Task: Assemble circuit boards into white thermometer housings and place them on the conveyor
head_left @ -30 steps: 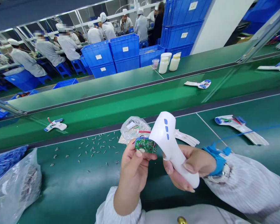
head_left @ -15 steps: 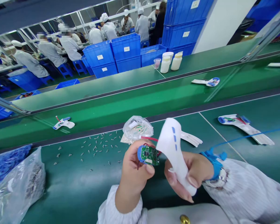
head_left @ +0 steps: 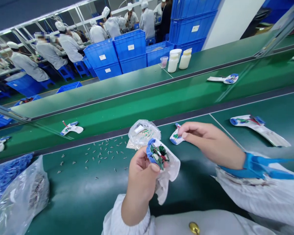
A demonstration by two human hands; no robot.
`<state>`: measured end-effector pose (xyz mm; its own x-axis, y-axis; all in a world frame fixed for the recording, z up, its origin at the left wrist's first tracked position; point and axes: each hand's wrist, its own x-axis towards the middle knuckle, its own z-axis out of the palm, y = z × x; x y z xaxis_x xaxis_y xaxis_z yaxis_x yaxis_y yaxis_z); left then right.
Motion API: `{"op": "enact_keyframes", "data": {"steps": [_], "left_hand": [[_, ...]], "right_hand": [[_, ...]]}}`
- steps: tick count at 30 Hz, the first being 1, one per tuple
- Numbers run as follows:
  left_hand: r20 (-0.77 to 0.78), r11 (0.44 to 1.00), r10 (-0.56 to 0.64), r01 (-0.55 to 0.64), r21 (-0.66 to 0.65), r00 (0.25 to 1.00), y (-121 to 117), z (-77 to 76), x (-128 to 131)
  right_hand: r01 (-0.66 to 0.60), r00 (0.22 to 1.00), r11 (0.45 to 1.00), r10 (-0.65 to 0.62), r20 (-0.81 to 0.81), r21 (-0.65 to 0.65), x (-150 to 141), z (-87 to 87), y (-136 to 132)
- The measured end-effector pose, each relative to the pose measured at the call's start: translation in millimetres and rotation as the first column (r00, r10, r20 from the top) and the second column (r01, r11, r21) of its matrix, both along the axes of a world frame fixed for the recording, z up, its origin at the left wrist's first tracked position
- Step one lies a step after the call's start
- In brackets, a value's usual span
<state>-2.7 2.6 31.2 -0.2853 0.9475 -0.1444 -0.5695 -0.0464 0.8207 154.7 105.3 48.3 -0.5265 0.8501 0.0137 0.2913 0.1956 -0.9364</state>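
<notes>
Hands are apart here: the left hand [head_left: 142,179] clamps a green circuit board [head_left: 158,156] against a white plastic shell [head_left: 172,166] at lower middle, while the right hand [head_left: 210,143] pinches a small white piece [head_left: 175,137]. Risk, imo: tugging could snag the thin red wire [head_left: 163,157], and a slip could scatter the loose small metal parts [head_left: 105,153].

The left hand [head_left: 142,178] pinches a green circuit board [head_left: 158,156] with a blue plastic rim against a crumpled white plastic sheet [head_left: 170,171]. The right hand [head_left: 208,142] holds a small white-and-blue plastic piece [head_left: 175,137] over the green desk [head_left: 198,195], just beside a clear plastic bag [head_left: 143,133].
</notes>
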Motion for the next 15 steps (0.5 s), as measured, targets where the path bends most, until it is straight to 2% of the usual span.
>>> {"op": "enact_keyframes", "data": {"steps": [1,5,7,11,15], "left_hand": [[-0.012,1.000,-0.007,0.007,0.005,1.000,0,-1.4,0],[-0.081,0.998,-0.044,0.047,0.033,0.996,-4,-5.1,-2],[-0.126,0.998,-0.045,0.051,0.040,0.991,-7,-4.9,-4],[-0.244,0.999,-0.011,0.024,0.048,0.970,-9,-2.0,-9],[-0.354,0.998,0.031,-0.009,0.063,0.935,-9,-1.4,-9]], "right_hand": [[0.009,1.000,0.998,-0.007,-0.030,0.059,-3,7.3,-4],[-0.210,0.972,0.949,0.229,-0.057,0.235,-22,26.9,-24],[-0.226,0.969,0.941,0.245,-0.044,0.254,-30,27.7,-30],[-0.155,0.980,0.953,0.181,-0.079,0.261,-36,22.1,-33],[-0.195,0.973,0.966,0.212,-0.093,0.169,-35,21.0,-28]]}}
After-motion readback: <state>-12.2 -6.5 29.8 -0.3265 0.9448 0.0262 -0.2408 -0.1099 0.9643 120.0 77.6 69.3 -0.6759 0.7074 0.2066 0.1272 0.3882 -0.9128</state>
